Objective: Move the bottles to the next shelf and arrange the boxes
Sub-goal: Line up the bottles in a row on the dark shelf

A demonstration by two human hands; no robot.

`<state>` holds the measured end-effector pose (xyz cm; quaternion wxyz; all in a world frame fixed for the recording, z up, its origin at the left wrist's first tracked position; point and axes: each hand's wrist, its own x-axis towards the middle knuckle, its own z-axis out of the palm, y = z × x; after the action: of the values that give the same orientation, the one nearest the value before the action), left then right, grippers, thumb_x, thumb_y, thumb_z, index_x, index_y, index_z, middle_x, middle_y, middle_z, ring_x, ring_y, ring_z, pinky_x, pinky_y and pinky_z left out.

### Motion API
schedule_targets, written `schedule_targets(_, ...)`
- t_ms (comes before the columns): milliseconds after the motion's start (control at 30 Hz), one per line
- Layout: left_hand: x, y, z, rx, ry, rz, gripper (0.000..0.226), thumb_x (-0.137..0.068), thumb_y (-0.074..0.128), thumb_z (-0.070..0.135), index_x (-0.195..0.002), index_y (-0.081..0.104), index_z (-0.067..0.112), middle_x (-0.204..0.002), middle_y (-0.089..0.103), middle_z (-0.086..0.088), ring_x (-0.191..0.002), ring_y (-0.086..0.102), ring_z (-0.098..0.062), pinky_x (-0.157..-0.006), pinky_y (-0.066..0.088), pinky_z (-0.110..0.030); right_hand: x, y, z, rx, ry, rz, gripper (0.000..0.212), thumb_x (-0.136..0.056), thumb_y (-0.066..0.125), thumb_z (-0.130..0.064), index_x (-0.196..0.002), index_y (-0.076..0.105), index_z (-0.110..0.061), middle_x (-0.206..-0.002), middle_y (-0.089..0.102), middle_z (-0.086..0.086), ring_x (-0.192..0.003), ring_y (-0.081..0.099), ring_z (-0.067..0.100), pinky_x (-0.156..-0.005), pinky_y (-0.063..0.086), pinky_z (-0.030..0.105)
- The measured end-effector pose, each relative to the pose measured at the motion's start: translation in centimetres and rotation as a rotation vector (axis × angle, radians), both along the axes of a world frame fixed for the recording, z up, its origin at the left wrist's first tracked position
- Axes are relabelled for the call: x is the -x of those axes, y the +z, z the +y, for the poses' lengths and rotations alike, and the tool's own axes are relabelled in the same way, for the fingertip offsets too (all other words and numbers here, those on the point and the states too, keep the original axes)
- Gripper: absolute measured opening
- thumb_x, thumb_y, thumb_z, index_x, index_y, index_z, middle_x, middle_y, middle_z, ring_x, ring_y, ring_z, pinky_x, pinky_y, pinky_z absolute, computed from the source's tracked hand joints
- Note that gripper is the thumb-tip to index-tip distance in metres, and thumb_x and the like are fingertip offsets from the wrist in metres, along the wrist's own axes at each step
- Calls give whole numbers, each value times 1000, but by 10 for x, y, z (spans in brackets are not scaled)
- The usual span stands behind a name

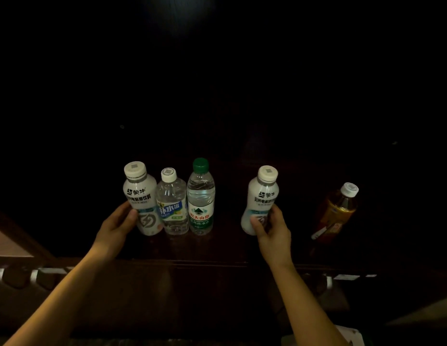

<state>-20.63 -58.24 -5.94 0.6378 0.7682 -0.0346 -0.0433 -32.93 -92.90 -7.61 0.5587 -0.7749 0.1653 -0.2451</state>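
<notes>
Left fingers [132,213]: curled narrowly around the lower body of a white bottle, thumb on the near side; the remaining fingers are hidden behind it.
Left hand [116,227]: holds the left white bottle [142,201] from its left side; bare forearm runs down to the lower left corner.
Right fingers [257,227]: wrapped around the base of a second white bottle, thumb across its front.
Right hand [273,233]: grips the right white bottle [261,201], which tilts slightly with its cap to the right.
Bottle row: the left white bottle stands upright at the left end, touching a clear bottle with a blue label [172,203]; just beside that stands a clear bottle with a green cap [200,198].
Gap: the right white bottle sits apart from the row, to its right.
Amber bottle [336,213]: white cap, stands well to the right, appears to lean; touched by neither hand.
Shelf [217,245]: dark wood surface carrying all five bottles; whether the right white bottle rests on it or is lifted cannot be told.
Front edge: a dark rail runs below the wrists.
Lighting: very dim; the back of the shelf is black.
</notes>
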Motion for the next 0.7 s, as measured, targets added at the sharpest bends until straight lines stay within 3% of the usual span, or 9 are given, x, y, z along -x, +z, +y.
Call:
schedule_targets(167, 2, 1, -2, -11, -2, -14, 44, -100, 48, 22, -144, 45, 20, -141, 53, -10, -129, 50, -29, -108, 40, -53, -12, -1, 28, -4, 31, 2, 63, -90, 74, -26, -146, 45, -24, -126, 60, -19, -113, 54, -18, -92, 45, 6)
schedule_targets(333, 5, 3, -2, 1, -13, -12, 40, -98, 49, 28, -138, 47, 31, -134, 56, -1, -126, 53, -24, -107, 42, -50, -21, 1, 51, -30, 49, 15, 64, -89, 75, -26, -146, 46, -28, -125, 61, -21, -111, 57, -15, -88, 45, 4)
schedule_targets(433, 3, 3, -2, 11, -11, -9, 41, -98, 50, 28, -139, 47, 29, -137, 56, -4, -126, 53, -24, -107, 42, -50, -25, 0, 59, -41, 45, 33, 65, -89, 76, -25, -146, 46, -28, -130, 63, -14, -116, 59, -3, -88, 45, 6)
schedule_targets(533, 3, 2, -1, 16, -8, -6, 49, -92, 52, 38, -139, 48, 29, -135, 57, -2, -126, 53, -23, -107, 42, -49, -26, -1, 62, -42, 43, 33, 66, -89, 76, -26, -146, 45, -28, -131, 62, -13, -114, 58, -5, -84, 43, 1)
schedule_targets(633, 3, 2, 0, 10, -23, -14, 58, -84, 53, 45, -139, 49, 29, -131, 59, 2, -124, 54, -22, -105, 44, -47, -20, 0, 58, -50, 74, 39, 71, -87, 77, -33, -149, 42, -29, -133, 56, -20, -115, 52, -13, -87, 40, -2)
schedule_targets(700, 1, 0, 1, 13, -25, -14, 55, -89, 52, 41, -141, 48, 24, -135, 58, -3, -126, 54, -25, -106, 43, -49, -10, -1, 49, -51, 43, 37, 75, -85, 77, -43, -149, 42, -29, -136, 51, -22, -123, 49, -10, -94, 38, 4)
